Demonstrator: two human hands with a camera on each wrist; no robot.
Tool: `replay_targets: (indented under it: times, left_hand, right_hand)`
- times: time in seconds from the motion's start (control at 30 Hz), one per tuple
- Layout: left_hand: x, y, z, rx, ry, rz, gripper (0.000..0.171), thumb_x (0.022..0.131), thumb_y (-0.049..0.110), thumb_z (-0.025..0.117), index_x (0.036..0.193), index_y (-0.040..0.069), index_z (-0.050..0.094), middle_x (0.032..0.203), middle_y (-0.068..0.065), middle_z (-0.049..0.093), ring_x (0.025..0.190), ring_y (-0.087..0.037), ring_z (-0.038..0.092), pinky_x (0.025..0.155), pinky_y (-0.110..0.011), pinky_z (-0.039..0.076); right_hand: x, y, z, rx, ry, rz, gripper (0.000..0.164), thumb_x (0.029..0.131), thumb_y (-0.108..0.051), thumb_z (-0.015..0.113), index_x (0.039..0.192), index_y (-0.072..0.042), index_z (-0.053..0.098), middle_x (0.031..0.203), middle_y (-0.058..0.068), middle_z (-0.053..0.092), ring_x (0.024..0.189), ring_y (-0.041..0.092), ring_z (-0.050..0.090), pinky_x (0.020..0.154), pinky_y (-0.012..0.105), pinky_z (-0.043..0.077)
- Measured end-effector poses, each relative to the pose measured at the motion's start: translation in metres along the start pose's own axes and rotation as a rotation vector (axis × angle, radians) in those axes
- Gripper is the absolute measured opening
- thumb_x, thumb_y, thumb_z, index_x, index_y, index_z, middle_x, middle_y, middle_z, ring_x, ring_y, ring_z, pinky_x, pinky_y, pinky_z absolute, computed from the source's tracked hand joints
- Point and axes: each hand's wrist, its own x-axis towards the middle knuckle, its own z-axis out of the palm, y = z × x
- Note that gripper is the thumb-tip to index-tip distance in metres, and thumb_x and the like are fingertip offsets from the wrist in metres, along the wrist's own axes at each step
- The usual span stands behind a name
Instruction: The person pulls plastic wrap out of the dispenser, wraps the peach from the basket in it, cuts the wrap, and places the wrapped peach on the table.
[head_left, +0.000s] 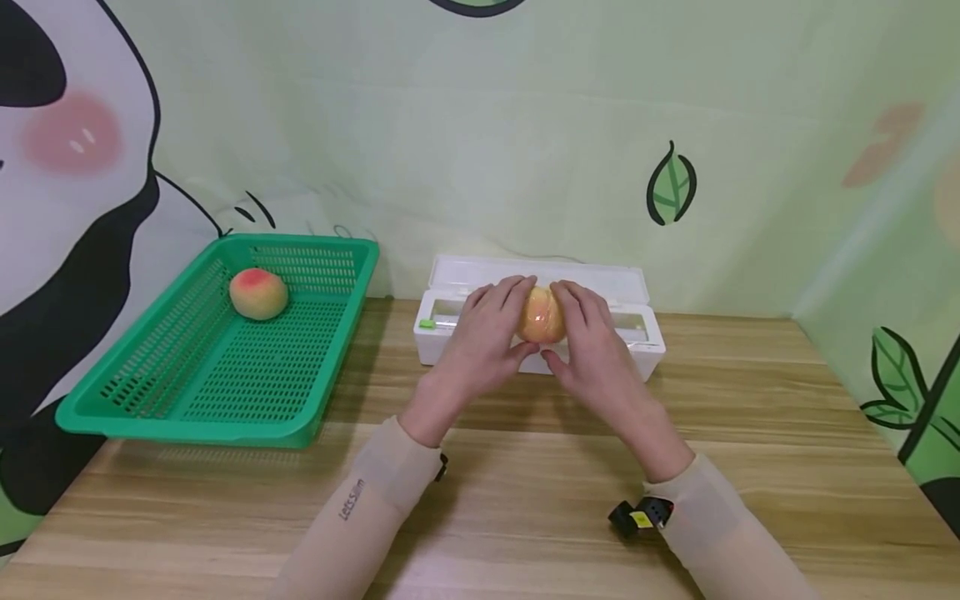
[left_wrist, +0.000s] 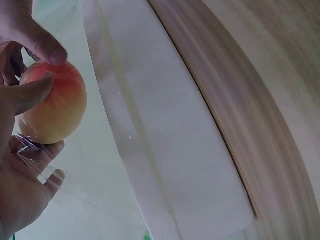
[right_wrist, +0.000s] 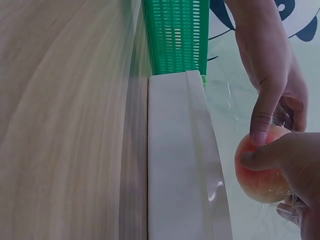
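A peach (head_left: 542,316) with clear plastic film about it is held between both hands above a white box (head_left: 540,362). My left hand (head_left: 486,335) grips its left side, and my right hand (head_left: 592,343) grips its right side. Both thumbs press on the reddish face of the peach (left_wrist: 62,107) in the left wrist view. Crinkled cling film (left_wrist: 37,155) stretches across the fingers below the fruit. From the right wrist view, the same peach (right_wrist: 262,182) hangs beside the box (right_wrist: 175,160), apart from it. The white box stands with its lid (head_left: 480,273) raised at the back.
A green plastic basket (head_left: 318,408) stands at the left of the wooden table (head_left: 525,500), with another peach (head_left: 258,293) inside. A small bright green piece (head_left: 427,323) sits on the box's left end. Behind the table hangs a printed backdrop (head_left: 525,167).
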Motion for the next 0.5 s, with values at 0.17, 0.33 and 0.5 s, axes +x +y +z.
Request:
replay_targets:
  times: [0.17,0.33,0.5]
  left_hand:
    - [0.0006,-0.0018,0.0,-0.052,-0.016,-0.007,0.085,0.08,0.029,0.084,0.146,0.003,0.038,0.14,-0.008,0.044,0.131,-0.022,0.043,0.11,-0.035,0.022]
    - [0.0014,-0.004,0.0005,-0.073,-0.054,-0.028,0.085,0.081,0.034,0.083,0.146,0.003,0.038,0.14,-0.007,0.044,0.131,-0.021,0.043,0.11,-0.035,0.022]
    - [-0.0004,-0.0055,0.0011,-0.077,-0.093,-0.047,0.084,0.081,0.036,0.082,0.145,0.004,0.039,0.14,-0.006,0.044,0.13,-0.02,0.043,0.109,-0.037,0.023]
  right_hand:
    - [0.0025,-0.0008,0.0021,-0.02,-0.001,0.008,0.094,0.067,-0.004,0.091,0.143,0.002,0.037,0.137,0.021,0.038,0.13,0.035,0.036,0.099,0.041,0.041]
    - [0.0073,-0.0015,0.0043,-0.037,-0.023,0.03,0.086,0.068,-0.007,0.091,0.139,0.002,0.043,0.133,0.019,0.04,0.128,0.035,0.036,0.096,0.041,0.043]
    - [0.0079,-0.0008,0.0066,-0.086,-0.04,0.015,0.081,0.067,-0.011,0.092,0.133,0.003,0.048,0.138,0.019,0.038,0.131,0.036,0.034,0.1,0.043,0.039]
